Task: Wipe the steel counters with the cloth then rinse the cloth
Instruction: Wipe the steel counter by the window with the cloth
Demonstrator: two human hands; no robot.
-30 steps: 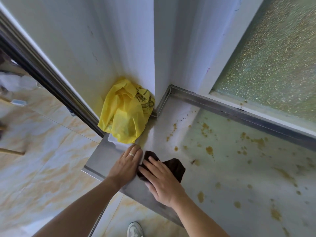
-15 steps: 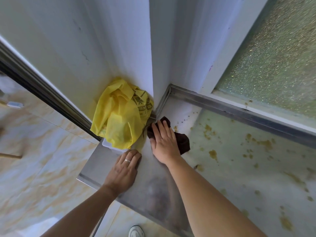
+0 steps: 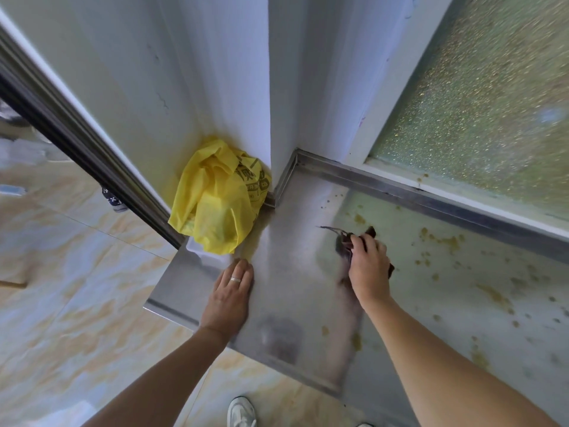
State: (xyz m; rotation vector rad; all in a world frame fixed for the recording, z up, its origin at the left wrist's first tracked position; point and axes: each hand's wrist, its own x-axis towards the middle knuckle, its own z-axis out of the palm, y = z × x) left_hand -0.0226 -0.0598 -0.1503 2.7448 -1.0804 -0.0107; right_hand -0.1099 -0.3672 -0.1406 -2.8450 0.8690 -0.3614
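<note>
- Head view: steel counter [image 3: 286, 272] fills centre and right, its front edge running from 9 o'clock down to 6 o'clock, over a beige marbled floor [image 3: 77, 303].
- Counter right half is spattered with yellowish-brown stains [image 3: 443, 240]; the strip near the corner looks cleaner, with a dull smear.
- White wall corner [image 3: 268, 87] rises at 12 o'clock; a steel upstand [image 3: 431, 198] runs along the counter's back edge towards 3 o'clock.
- Frosted window [image 3: 492, 103] at 1–2 o'clock, white frame.
- Dark door track [image 3: 77, 140] slants from 9 o'clock towards centre.
- Yellow plastic bag [image 3: 218, 198] sits crumpled against the wall corner at 11 o'clock of centre, over a white container [image 3: 197, 252]; contents hidden.
- Left hand [image 3: 229, 295] lies flat on the counter, fingers straight and together, ring on one finger, fingertips just beside the bag.
- Right hand [image 3: 368, 268] has fingers curled round the dark cloth [image 3: 345, 241], pressing it on the counter at 3 o'clock of the left hand, well apart from the bag.
- Cloth is bunched, edges sticking out beyond the fingers.
- White shoe [image 3: 241, 411] on the floor at 6 o'clock.
</note>
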